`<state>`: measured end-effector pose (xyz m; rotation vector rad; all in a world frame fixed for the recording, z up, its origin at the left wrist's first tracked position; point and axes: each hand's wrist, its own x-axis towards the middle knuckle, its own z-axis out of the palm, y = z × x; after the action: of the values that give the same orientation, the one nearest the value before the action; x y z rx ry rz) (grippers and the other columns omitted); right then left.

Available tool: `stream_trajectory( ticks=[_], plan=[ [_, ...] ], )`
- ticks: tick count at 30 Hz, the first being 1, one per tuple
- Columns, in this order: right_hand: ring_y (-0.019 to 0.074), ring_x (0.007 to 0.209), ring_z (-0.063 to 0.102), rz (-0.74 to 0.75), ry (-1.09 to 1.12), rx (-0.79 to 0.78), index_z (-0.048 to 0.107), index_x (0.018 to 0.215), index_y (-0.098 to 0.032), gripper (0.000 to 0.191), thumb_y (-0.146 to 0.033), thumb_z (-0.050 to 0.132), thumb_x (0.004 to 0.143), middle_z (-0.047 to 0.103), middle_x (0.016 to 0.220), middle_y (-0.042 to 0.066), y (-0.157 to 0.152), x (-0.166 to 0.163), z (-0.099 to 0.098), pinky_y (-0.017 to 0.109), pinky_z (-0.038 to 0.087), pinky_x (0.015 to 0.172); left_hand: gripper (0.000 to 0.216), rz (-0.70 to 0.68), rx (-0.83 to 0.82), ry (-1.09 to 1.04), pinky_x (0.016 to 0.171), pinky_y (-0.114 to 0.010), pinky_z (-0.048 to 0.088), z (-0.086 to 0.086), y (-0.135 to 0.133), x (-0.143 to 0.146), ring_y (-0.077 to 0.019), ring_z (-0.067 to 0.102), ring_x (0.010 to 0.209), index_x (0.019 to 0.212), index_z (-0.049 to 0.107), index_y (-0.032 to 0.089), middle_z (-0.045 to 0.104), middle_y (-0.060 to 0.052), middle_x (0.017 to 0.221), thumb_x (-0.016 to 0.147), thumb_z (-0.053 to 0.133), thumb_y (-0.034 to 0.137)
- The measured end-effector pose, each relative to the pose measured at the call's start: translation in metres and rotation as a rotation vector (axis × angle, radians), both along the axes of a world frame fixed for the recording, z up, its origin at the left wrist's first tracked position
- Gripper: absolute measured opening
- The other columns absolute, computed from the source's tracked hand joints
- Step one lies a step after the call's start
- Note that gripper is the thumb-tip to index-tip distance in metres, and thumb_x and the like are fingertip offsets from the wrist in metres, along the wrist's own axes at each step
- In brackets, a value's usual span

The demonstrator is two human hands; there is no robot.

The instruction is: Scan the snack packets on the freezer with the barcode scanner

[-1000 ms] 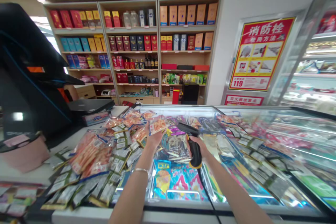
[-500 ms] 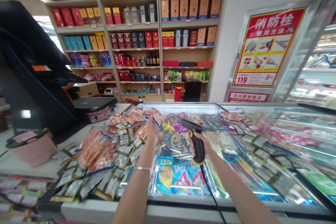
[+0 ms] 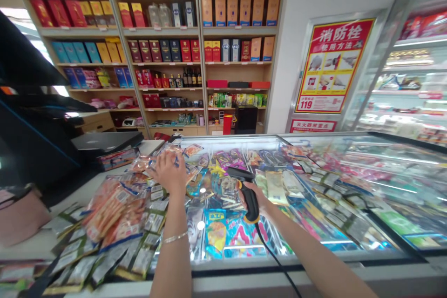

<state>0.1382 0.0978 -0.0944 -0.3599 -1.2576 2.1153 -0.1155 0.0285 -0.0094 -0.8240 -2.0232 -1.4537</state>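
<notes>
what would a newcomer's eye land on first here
Probably the heap of snack packets spilling across the counter and onto the freezer, with the left hand resting on it. Just right of that, the right hand grips a black barcode scanner over the glass. Behind, the red poster on the right wall and the shelves of coloured boxes stand out.

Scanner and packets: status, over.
Right hand shut on scanner, over packets on freezer lid. Left hand on orange packet pile, grip unclear. Nothing between scanner and packets.
</notes>
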Motion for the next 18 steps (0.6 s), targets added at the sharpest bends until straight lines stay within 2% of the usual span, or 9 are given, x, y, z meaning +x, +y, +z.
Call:
stream_trajectory(
  ticks=[3,6,10,12,14,16,18],
  plan=[
    [0.0098,0.034,0.048,0.013,0.013,0.015,0.061,0.087,-0.015,0.037,-0.05,0.06,0.074,0.056,0.049,-0.003,0.001,0.0,-0.003,0.019,0.039,0.032,0.041,-0.03,-0.075,-0.003,0.109,-0.065,0.003,0.0,0.003,0.003,-0.0327,0.042,0.127,0.094,0.07,0.021,0.062,-0.012,0.123,0.088,0.042,0.05],
    [0.0104,0.035,0.048,0.027,0.016,-0.021,0.059,0.083,-0.016,0.032,-0.046,0.059,0.075,0.056,0.05,-0.003,0.0,0.0,0.001,0.019,0.04,0.033,0.048,-0.033,-0.07,0.026,0.108,-0.068,0.004,0.001,0.002,0.009,-0.0353,0.035,0.132,0.096,0.071,0.02,0.059,-0.014,0.127,0.089,0.038,0.054],
    [0.0091,0.037,0.047,-0.114,0.121,-0.042,0.057,0.08,-0.018,0.026,-0.043,0.05,0.079,0.054,0.051,-0.004,0.002,0.014,0.026,0.018,0.039,0.034,0.046,-0.101,-0.037,0.12,0.109,-0.066,0.002,0.008,0.006,0.032,-0.0332,0.025,0.139,0.106,0.067,0.02,0.05,-0.016,0.137,0.092,0.035,0.05],
    [0.0082,0.036,0.045,-0.229,0.191,-0.026,0.055,0.081,-0.019,0.028,-0.046,0.049,0.079,0.051,0.05,-0.005,0.005,0.037,0.046,0.017,0.037,0.033,0.045,-0.186,-0.039,0.155,0.11,-0.064,0.0,0.014,0.014,0.054,-0.0322,0.023,0.14,0.106,0.067,0.018,0.048,-0.016,0.139,0.092,0.036,0.048],
    [0.0083,0.034,0.042,-0.354,0.245,0.018,0.054,0.08,-0.02,0.029,-0.048,0.052,0.075,0.049,0.049,-0.006,0.005,0.074,0.067,0.018,0.036,0.031,0.042,-0.316,-0.026,0.167,0.11,-0.064,-0.002,0.019,0.028,0.084,-0.0321,0.02,0.141,0.106,0.066,0.018,0.047,-0.014,0.14,0.091,0.039,0.047],
    [0.009,0.035,0.044,-0.487,0.244,0.086,0.056,0.08,-0.019,0.028,-0.046,0.055,0.073,0.049,0.049,-0.005,0.003,0.121,0.084,0.019,0.037,0.032,0.037,-0.493,0.009,0.14,0.112,-0.062,-0.003,0.021,0.045,0.119,-0.0316,0.017,0.142,0.105,0.065,0.019,0.046,-0.012,0.141,0.088,0.045,0.046],
    [0.0097,0.036,0.045,-0.605,0.186,0.123,0.058,0.083,-0.019,0.027,-0.045,0.057,0.073,0.052,0.05,-0.004,-0.001,0.172,0.091,0.02,0.038,0.032,0.032,-0.719,0.045,0.057,0.114,-0.057,-0.002,0.016,0.065,0.16,-0.0315,0.02,0.141,0.103,0.064,0.02,0.048,-0.011,0.139,0.082,0.055,0.043]
  ],
)
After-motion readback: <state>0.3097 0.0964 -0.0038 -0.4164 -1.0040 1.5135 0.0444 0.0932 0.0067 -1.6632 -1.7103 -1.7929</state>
